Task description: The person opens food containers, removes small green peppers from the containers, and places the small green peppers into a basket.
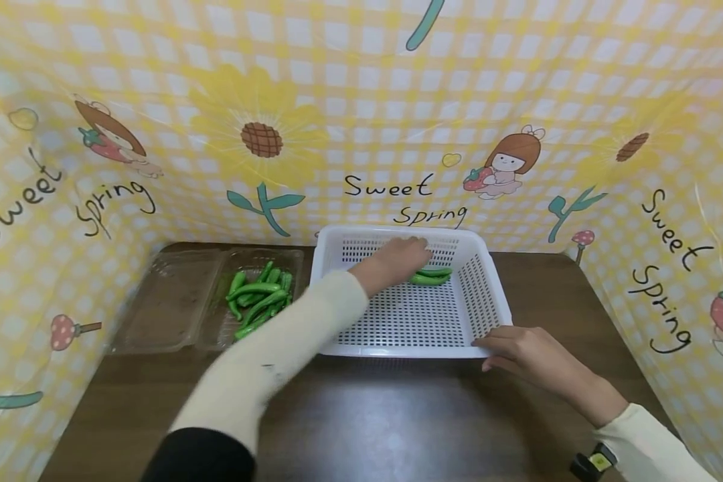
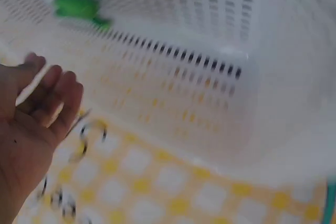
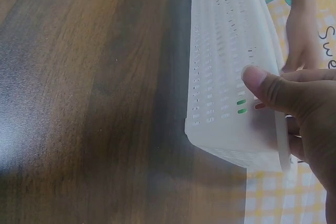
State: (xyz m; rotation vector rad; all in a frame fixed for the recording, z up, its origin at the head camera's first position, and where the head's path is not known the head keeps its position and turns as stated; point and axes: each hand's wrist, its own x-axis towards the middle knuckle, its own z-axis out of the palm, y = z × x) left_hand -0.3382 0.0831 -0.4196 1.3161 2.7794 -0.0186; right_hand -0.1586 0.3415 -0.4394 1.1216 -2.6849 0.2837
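My left hand (image 1: 397, 261) reaches into the white perforated basket (image 1: 397, 352), above its floor. In the left wrist view the fingers of that hand (image 2: 39, 108) are loosely bent with nothing between them. Just beyond the fingertips, a few green peppers (image 1: 432, 276) lie together on the basket floor. My right hand (image 1: 533, 355) grips the basket at its front right corner; the right wrist view shows the thumb on the outside wall and the fingers behind the rim (image 3: 282, 142).
To the left stands a clear plastic container (image 1: 213, 314) with several green peppers (image 1: 262, 294) in one half, its other half folded flat. Yellow checked cloth (image 1: 361, 134) walls in the back and sides of the brown wooden table (image 1: 385, 422).
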